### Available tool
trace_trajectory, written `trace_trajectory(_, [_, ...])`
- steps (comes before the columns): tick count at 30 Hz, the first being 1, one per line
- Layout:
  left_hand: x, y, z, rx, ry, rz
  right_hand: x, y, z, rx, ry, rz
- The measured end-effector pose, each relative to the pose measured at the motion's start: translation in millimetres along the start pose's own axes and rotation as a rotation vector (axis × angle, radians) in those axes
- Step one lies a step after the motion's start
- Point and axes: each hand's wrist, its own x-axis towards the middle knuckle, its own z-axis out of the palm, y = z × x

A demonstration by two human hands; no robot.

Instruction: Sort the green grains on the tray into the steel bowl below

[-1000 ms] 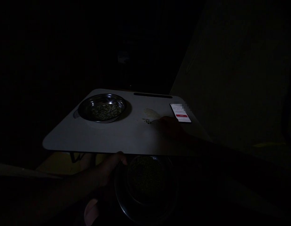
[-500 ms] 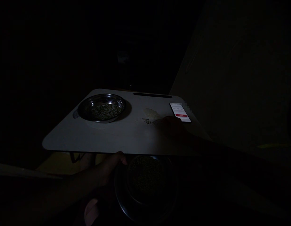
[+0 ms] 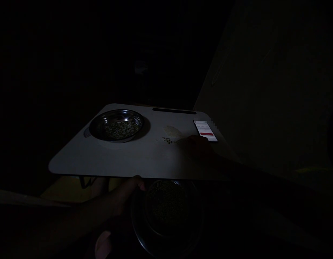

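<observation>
The scene is very dark. My left hand (image 3: pixel 123 196) grips the rim of a dark metal bowl (image 3: pixel 166 216) of green grains, held below the near edge of a white lap table (image 3: pixel 107 158). My right hand (image 3: pixel 197 147) rests on the table's right side, its fingertips at a few dark grains (image 3: pixel 168 140) beside a small pale pile (image 3: pixel 172 131); its fingers are too dark to read. A steel plate (image 3: pixel 116 126) with sorted grains sits on the table's left.
A lit phone (image 3: pixel 206 131) lies on the table's right edge, just beyond my right hand. A long slot (image 3: pixel 174 111) runs along the table's far edge. A pale wall or cushion (image 3: pixel 263 90) rises at the right.
My right hand has crept slightly left toward the dark grains. The view has dipped a little. My left hand and the bowl stay put.
</observation>
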Motion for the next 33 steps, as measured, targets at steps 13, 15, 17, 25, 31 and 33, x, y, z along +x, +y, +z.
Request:
trace_trajectory(13, [-5.4, 5.5, 4.7, 0.009, 0.018, -0.022, 4.9, 3.5, 2.0, -0.026, 0.004, -0.025])
trace_trajectory(15, [-8.0, 7.1, 6.5, 0.008, 0.034, -0.026, 6.6, 4.9, 2.9, -0.027, 0.009, -0.027])
trace_trajectory(17, [-9.4, 7.9, 7.7, 0.013, 0.056, -0.038, 8.5, 6.2, 4.3, -0.026, 0.01, -0.036])
trace_trajectory(25, [-2.6, 2.1, 2.1, 0.032, 0.077, -0.014, 14.5, 9.6, 10.0, 0.057, 0.008, -0.058])
trace_trajectory(31, [-2.5, 1.7, 1.9, 0.032, 0.088, 0.003, 10.3, 11.8, 7.4, 0.107, -0.026, -0.102])
trace_trajectory(33, [-3.5, 3.0, 4.5, 0.039, 0.11, 0.016, 8.8, 12.9, 8.7, 0.106, -0.03, -0.089])
